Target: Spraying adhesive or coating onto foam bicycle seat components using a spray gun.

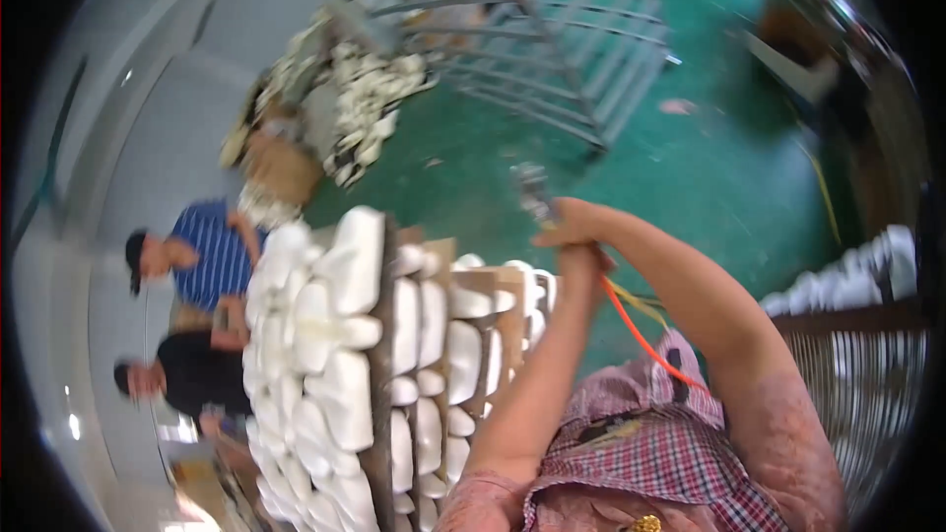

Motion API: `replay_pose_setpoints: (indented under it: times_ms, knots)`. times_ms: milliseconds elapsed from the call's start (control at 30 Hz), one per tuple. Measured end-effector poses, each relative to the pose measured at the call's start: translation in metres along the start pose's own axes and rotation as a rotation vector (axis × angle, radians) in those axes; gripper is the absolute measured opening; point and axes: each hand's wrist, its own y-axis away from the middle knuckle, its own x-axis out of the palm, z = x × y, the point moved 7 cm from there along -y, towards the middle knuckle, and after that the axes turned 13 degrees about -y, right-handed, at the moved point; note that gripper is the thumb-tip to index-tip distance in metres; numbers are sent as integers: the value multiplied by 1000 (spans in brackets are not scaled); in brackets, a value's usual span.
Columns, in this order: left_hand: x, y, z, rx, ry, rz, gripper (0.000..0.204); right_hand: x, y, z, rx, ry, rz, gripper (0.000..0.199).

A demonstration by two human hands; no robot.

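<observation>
My right hand [574, 224] is closed around a silvery metal tool [533, 193], blurred by motion, which looks like a spray gun. Just below it, my left hand [583, 258] is crossed and partly covered by the right one, so its fingers are hidden. An orange hose [641, 333] leads from beside my hands down to the checked apron [650, 458] at my waist. To the left of my forearms rises a tall stack of white rounded moulded pieces [345, 384], laid in layers between brown boards [379, 374].
Two people, one in a striped blue shirt [212, 254] and one in black [205, 372], are beyond the stack. A grey metal rack [552, 49] stands on the green floor [473, 153]. Cream scraps [370, 103] are heaped far left; more white pieces [857, 271] sit at right.
</observation>
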Motion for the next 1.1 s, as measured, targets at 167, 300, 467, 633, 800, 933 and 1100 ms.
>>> replay_pose_setpoints:
  times_ms: [167, 300, 467, 633, 800, 933, 1100]
  knots:
    - [-94, 102, -50, 462, -1085, 85, 35, 54, 44, 30, 281, -1002, -82, 29]
    - [-262, 208, 3, -5, -32, -343, 39, 67, 63, 42, 327, -863, 37, 27]
    - [-338, 325, 22, 329, 959, -593, 34, 53, 58, 14, 420, -677, -22, 22]
    - [-328, 327, -9, 233, 1065, -809, 37, 82, 28, -22, 443, -669, -16, 20]
    - [-337, 295, -2, 411, 1303, -554, 31, 88, 19, -3, 420, -701, -60, 13]
    - [-331, 287, -4, 383, 1542, -274, 34, 81, 17, -11, 450, -679, -95, 12]
    - [-356, 292, 23, 274, 1302, -691, 34, 61, 23, -34, 419, -664, -146, 11]
